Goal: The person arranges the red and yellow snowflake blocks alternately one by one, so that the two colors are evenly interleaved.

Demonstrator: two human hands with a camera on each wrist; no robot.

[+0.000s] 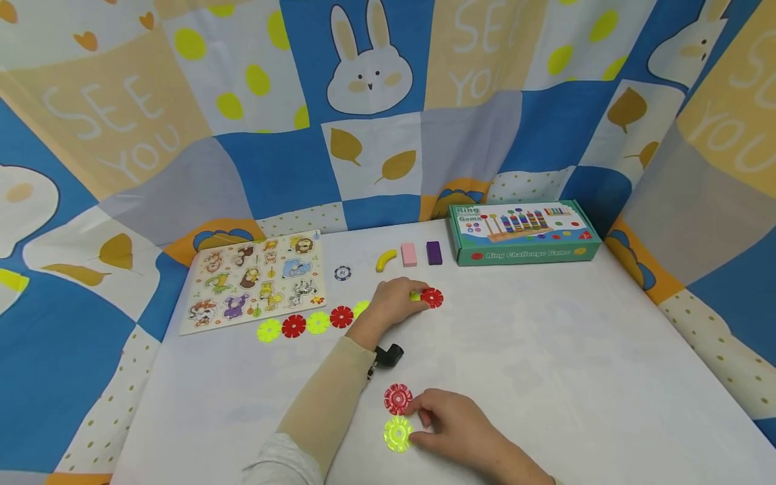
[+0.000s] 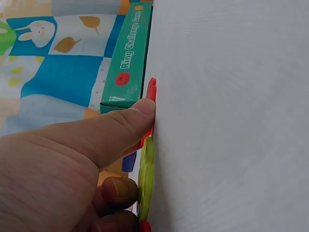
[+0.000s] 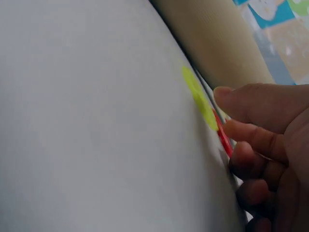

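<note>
In the head view my left hand (image 1: 397, 301) reaches to the right end of a row of alternating red and yellow-green notched plastic discs. Its thumb and a finger hold the edge of a red notched disc (image 1: 433, 298); the finger's contact is partly hidden. Beside that disc, a yellow-green disc (image 2: 147, 179) stands out in the left wrist view. Nearer the front, my right hand (image 1: 455, 424) has loosely bent, parted fingers. Its fingertips are at the edges of another red disc (image 1: 397, 399) and a yellow-green disc (image 1: 398, 434), which lie one before the other.
An animal puzzle board (image 1: 257, 281) lies behind the row. A poker chip (image 1: 342, 273), a yellow banana-shaped piece (image 1: 386, 260), a pink block (image 1: 409, 254) and a purple block (image 1: 434, 253) lie farther back. A green Ring Challenge Game box (image 1: 526, 236) stands against the patterned cloth.
</note>
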